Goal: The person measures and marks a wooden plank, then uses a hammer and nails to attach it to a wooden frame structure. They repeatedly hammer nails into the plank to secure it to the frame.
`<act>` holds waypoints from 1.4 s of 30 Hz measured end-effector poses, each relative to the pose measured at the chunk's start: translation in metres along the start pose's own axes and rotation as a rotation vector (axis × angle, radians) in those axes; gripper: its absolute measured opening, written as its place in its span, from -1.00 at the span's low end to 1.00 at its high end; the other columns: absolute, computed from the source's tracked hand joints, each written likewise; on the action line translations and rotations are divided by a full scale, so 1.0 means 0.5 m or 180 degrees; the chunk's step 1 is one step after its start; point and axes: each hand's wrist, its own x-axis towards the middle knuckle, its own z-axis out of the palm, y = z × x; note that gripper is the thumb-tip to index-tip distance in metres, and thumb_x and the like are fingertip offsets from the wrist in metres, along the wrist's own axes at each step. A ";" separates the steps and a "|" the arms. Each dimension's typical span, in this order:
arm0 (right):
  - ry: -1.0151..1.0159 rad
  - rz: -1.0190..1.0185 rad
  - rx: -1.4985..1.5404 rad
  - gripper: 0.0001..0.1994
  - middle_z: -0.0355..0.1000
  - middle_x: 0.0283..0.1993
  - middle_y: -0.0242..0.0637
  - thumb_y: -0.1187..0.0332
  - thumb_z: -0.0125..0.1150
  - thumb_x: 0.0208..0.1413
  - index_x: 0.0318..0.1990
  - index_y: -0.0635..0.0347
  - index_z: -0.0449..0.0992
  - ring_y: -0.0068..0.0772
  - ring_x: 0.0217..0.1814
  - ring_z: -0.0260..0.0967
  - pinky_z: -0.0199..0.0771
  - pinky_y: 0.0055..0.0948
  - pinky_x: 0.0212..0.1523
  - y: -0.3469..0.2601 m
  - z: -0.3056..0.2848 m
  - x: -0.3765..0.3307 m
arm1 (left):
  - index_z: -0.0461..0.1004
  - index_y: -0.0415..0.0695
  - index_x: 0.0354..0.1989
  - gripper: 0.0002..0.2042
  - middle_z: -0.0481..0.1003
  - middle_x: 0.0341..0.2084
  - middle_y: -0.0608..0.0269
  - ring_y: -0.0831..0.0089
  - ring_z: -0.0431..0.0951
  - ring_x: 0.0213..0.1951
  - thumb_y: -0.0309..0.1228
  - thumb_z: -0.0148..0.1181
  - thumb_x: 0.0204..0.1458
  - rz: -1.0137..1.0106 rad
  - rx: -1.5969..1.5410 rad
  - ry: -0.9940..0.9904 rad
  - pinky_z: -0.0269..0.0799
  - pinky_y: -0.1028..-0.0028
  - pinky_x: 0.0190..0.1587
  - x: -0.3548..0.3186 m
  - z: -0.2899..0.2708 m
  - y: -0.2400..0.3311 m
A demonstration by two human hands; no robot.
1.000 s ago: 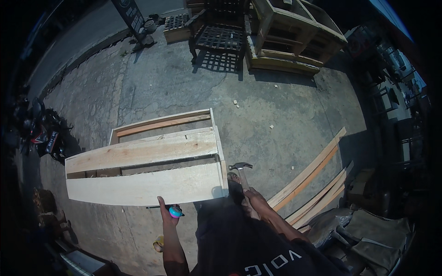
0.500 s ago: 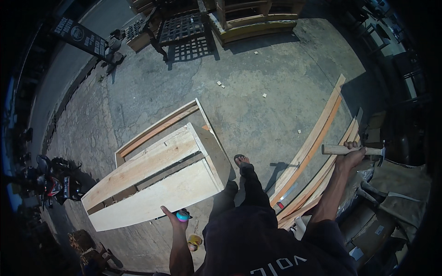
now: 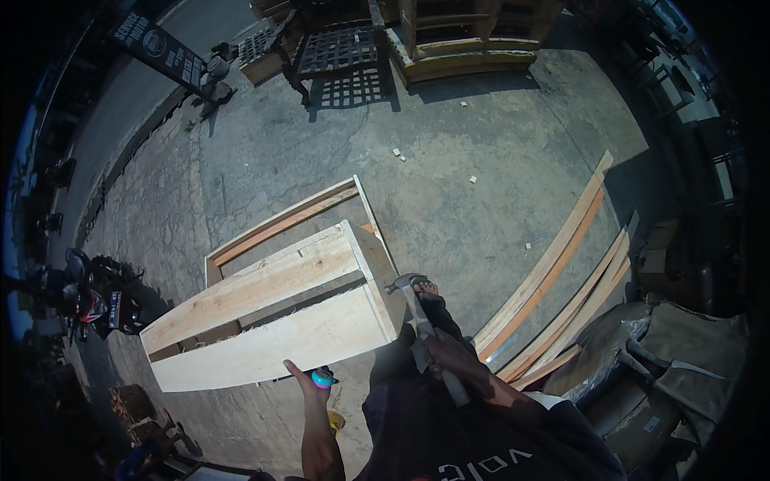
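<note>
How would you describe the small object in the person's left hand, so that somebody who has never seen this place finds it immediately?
Start at the pale wooden crate frame lying on the concrete ground. At its near long edge, the left hand holds a small round object, teal with a pink part. It is the only brightly coloured thing beside the bare wood; the right hand holds a hammer instead.

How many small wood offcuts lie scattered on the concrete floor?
4 visible: a wood offcut near the dark lattice panel, a pair-like offcut at centre, one right of it, one near the long planks. Others may be hidden.
</note>
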 end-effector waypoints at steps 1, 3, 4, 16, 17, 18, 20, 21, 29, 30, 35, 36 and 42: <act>-0.0128 0.0138 -0.0111 -0.65 0.25 -0.49 -0.40 0.07 0.00 0.46 0.09 0.19 0.28 -0.57 -0.64 0.24 0.36 -0.42 -0.63 -0.002 0.003 -0.002 | 0.24 0.07 0.44 -0.04 0.48 0.06 0.35 0.44 0.49 -0.15 0.60 -0.18 0.10 0.0019 0.0012 0.0035 0.42 0.42 -0.23 0.000 -0.002 0.000; 0.0168 0.0017 -0.0290 -0.63 0.25 -0.48 -0.41 0.05 0.01 0.45 0.09 0.20 0.30 -0.56 -0.60 0.26 0.36 -0.42 -0.61 0.002 -0.009 -0.006 | 0.24 0.04 0.43 -0.05 0.48 0.01 0.34 0.45 0.48 -0.20 0.58 -0.18 0.11 0.0020 -0.0006 0.0051 0.41 0.42 -0.28 0.003 -0.006 0.001; 0.0299 -0.0083 -0.0405 -0.61 0.25 -0.48 -0.41 0.04 0.02 0.44 0.09 0.20 0.30 -0.56 -0.59 0.27 0.36 -0.42 -0.60 0.005 -0.028 -0.010 | 0.25 0.03 0.42 -0.05 0.47 0.01 0.34 0.44 0.47 -0.20 0.58 -0.17 0.12 0.0044 0.0026 -0.0025 0.41 0.42 -0.28 0.004 -0.009 0.001; 0.1977 -0.0473 -0.2501 -0.46 0.57 -0.04 0.27 0.18 0.03 0.40 0.37 0.37 0.19 0.35 0.07 0.56 0.54 0.07 0.12 0.158 -0.150 -0.055 | 0.46 -0.15 0.08 -0.05 0.41 -0.49 0.30 0.41 0.43 -0.45 0.61 -0.21 0.08 -0.0437 0.0350 -0.0058 0.38 0.37 -0.42 -0.029 0.008 0.042; 0.2022 -0.0766 -0.2494 -0.44 0.57 -0.04 0.27 0.18 0.05 0.39 0.39 0.37 0.18 0.36 0.07 0.56 0.54 0.07 0.12 0.211 -0.141 -0.065 | 0.50 -0.20 0.01 -0.08 0.37 -0.60 0.30 0.41 0.41 -0.50 0.56 -0.22 0.15 -0.0747 0.0747 0.0036 0.35 0.37 -0.45 -0.048 0.004 0.071; 0.2048 -0.1027 -0.2502 -0.42 0.57 -0.04 0.28 0.19 0.07 0.38 0.40 0.38 0.16 0.38 0.07 0.55 0.55 0.07 0.11 0.265 -0.129 -0.071 | 0.54 -0.21 -0.07 -0.10 0.38 -0.61 0.29 0.40 0.42 -0.52 0.54 -0.20 0.16 -0.0642 0.1443 -0.0336 0.36 0.37 -0.46 -0.061 0.003 0.101; 0.2372 -0.0847 -0.2515 -0.50 0.58 -0.14 0.24 0.22 0.11 0.37 0.30 0.38 0.24 0.35 -0.03 0.58 0.55 0.12 0.02 0.369 -0.091 -0.060 | 0.61 -0.23 -0.22 -0.13 0.41 -0.62 0.27 0.39 0.45 -0.55 0.50 -0.16 0.20 -0.0471 0.2856 -0.0709 0.36 0.38 -0.48 -0.101 -0.011 0.161; 0.2428 -0.0567 -0.2516 -0.52 0.58 -0.18 0.23 0.22 0.12 0.37 0.26 0.37 0.26 0.34 -0.06 0.59 0.55 0.14 -0.01 0.422 -0.064 -0.053 | 0.64 -0.26 -0.18 -0.22 0.50 -0.55 0.13 0.24 0.51 -0.44 0.31 -0.23 0.36 0.0239 0.4189 -0.0645 0.41 0.28 -0.36 -0.123 -0.029 0.193; 0.2252 -0.1795 -0.4254 -0.54 0.48 -0.30 0.05 0.07 0.16 0.35 0.18 0.24 0.33 0.13 -0.28 0.60 0.64 0.04 -0.28 0.642 0.201 0.081 | 0.63 -0.11 -0.03 -0.75 0.63 -0.32 0.05 0.00 0.48 -0.23 -0.30 0.07 0.29 0.5232 0.6273 0.0043 0.39 0.06 -0.13 0.060 -0.137 0.452; 0.2006 -0.2042 -0.4709 -0.53 0.47 -0.30 0.02 0.04 0.16 0.35 0.19 0.22 0.34 0.10 -0.30 0.61 0.65 0.02 -0.29 0.637 0.198 0.100 | 0.62 -0.09 0.00 -0.75 0.63 -0.32 0.05 0.02 0.49 -0.23 -0.32 0.08 0.29 0.5322 0.6298 -0.0038 0.40 0.08 -0.14 0.091 -0.145 0.474; 0.3294 -0.1612 -0.4810 -0.53 0.45 -0.33 -0.09 -0.05 0.06 0.39 0.22 0.09 0.37 -0.12 -0.37 0.59 0.65 -0.12 -0.47 0.598 0.140 0.251 | 0.61 -0.18 0.04 -0.67 0.64 -0.29 -0.09 -0.10 0.55 -0.19 -0.24 -0.01 0.37 0.5930 0.6344 0.0201 0.39 -0.03 -0.02 0.153 -0.156 0.535; 0.3402 -0.1960 -0.5106 -0.55 0.44 -0.34 -0.13 -0.03 0.07 0.38 0.22 0.08 0.37 -0.17 -0.39 0.58 0.65 -0.15 -0.49 0.594 0.146 0.287 | 0.62 -0.28 0.00 -0.58 0.63 -0.25 -0.21 -0.20 0.59 -0.11 -0.18 -0.08 0.40 0.5539 0.6318 0.0044 0.39 -0.07 0.11 0.150 -0.157 0.537; 0.3124 -0.5200 -0.7036 -0.72 0.41 -0.37 -0.28 0.16 0.13 0.32 0.04 0.08 0.40 -0.36 -0.42 0.53 0.66 -0.32 -0.51 0.624 0.276 0.411 | 0.63 -0.37 -0.37 -0.42 0.58 -0.36 -0.37 -0.28 0.60 -0.21 -0.07 -0.08 0.41 0.5396 0.6662 0.0738 0.46 -0.07 0.02 0.118 -0.156 0.517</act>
